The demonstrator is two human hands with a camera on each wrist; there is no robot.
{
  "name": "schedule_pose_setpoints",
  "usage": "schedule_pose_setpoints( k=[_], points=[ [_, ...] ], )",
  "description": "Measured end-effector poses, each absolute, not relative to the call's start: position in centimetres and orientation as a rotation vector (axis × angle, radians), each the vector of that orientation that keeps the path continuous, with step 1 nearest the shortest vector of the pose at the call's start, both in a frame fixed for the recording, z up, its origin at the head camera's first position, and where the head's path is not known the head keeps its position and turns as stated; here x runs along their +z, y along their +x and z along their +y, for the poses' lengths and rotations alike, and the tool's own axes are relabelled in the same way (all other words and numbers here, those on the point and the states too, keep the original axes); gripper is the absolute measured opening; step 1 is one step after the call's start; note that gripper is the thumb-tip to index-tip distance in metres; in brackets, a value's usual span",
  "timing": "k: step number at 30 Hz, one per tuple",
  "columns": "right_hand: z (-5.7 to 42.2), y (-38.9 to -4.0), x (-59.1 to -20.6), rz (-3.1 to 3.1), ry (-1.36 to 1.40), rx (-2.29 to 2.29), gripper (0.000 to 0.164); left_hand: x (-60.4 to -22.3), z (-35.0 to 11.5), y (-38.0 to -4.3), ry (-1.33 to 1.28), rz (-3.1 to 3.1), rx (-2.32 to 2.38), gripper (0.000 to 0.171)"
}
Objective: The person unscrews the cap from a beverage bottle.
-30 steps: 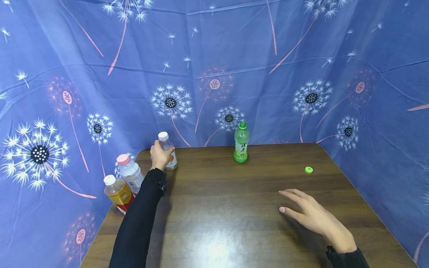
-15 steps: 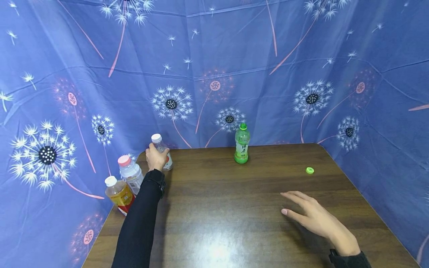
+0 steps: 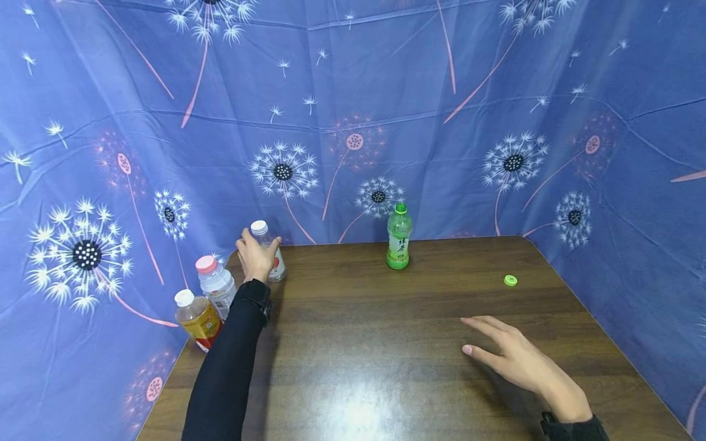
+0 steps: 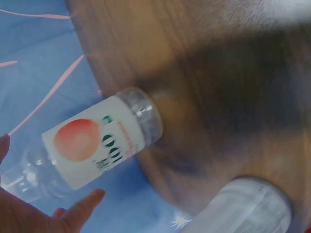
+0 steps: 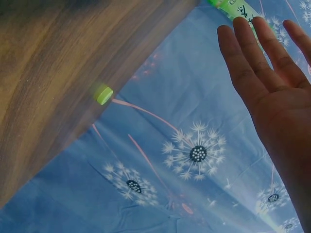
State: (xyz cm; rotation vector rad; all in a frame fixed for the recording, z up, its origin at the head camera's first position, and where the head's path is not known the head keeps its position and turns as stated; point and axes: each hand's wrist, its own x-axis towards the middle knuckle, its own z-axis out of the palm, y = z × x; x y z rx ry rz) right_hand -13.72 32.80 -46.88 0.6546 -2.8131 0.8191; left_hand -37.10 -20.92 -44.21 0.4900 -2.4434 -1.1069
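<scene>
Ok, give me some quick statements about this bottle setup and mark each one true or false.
1. The small green cap lies on the table. True.
2. The left hand is nearest the fruit-labelled bottle. True.
3. The right hand holds the small green cap. False: the right hand holds nothing.
4. The pink-capped bottle stands beside the yellow-labelled bottle. True.
5. The green bottle lies on its side. False: the green bottle stands upright.
</scene>
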Motion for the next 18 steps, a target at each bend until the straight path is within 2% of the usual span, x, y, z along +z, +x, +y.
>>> schedule_pose_setpoints(
  k=[12,18],
  points=[
    [33.0,-13.5,-47.1,-2.832,0.648,0.832,0.053,-41.0,-20.1,-36.4,0.432,-2.364,-1.092,0.099],
    [33.0,-13.5,-47.3,-2.828,0.644,0.824,0.053,-39.7,-19.1,-36.1,0.264,-2.284,-1.080,0.089]
  ],
)
